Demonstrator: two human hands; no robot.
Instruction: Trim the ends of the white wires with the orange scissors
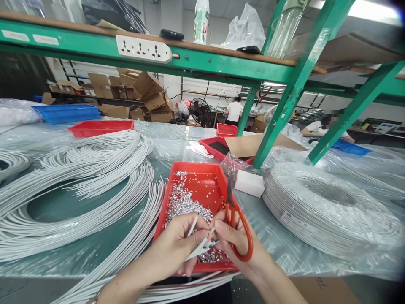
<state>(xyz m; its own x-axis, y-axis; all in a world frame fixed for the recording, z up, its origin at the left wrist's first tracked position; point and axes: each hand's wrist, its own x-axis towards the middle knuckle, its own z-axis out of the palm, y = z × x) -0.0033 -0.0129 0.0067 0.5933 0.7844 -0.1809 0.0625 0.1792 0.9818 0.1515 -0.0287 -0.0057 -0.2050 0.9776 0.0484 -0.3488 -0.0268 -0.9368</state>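
Observation:
Over the near part of a red tray my two hands meet at the ends of some white cables. My left hand is closed on the cables, one end poking up between its fingers. Fingertips of my right hand pinch a thin wire end beside the left fingers. Orange-handled scissors hang on my right hand, their dark blades pointing up and away. Small silvery scraps lie in the tray, mostly on its left side and near end.
Large coils of white cable cover the left. A plastic-wrapped coil and a white box sit right. Behind are red bins, a blue bin and a green shelf frame. Two people are farther back.

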